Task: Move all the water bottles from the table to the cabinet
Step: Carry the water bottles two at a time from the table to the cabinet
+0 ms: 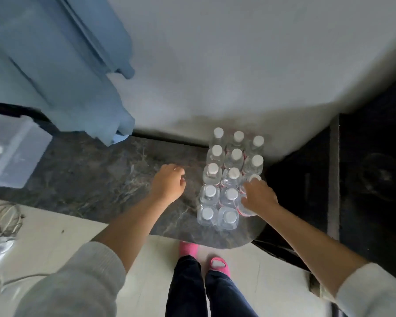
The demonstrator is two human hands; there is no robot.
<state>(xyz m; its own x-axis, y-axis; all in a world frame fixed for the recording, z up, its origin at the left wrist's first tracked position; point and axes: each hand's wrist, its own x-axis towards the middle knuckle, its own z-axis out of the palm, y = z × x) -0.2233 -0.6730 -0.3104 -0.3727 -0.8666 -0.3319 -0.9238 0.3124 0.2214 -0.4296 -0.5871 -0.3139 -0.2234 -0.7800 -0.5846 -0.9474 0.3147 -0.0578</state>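
A block of clear water bottles [232,177] with white caps stands in three rows at the right end of the dark marble table [96,179], against the wall. The right hand [258,195] wraps its fingers around one bottle [249,202] at the block's 4 o'clock edge. At 9 o'clock of the block, the left hand [168,181] hovers with fingers loosely curled, holding nothing. A clear plastic bin [12,154] sits far left.

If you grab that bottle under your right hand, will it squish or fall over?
The bottle looks like thin clear plastic, so it may dent slightly. Capped and seemingly full, it is probably heavy. Neighbouring bottles stand close and could get bumped.
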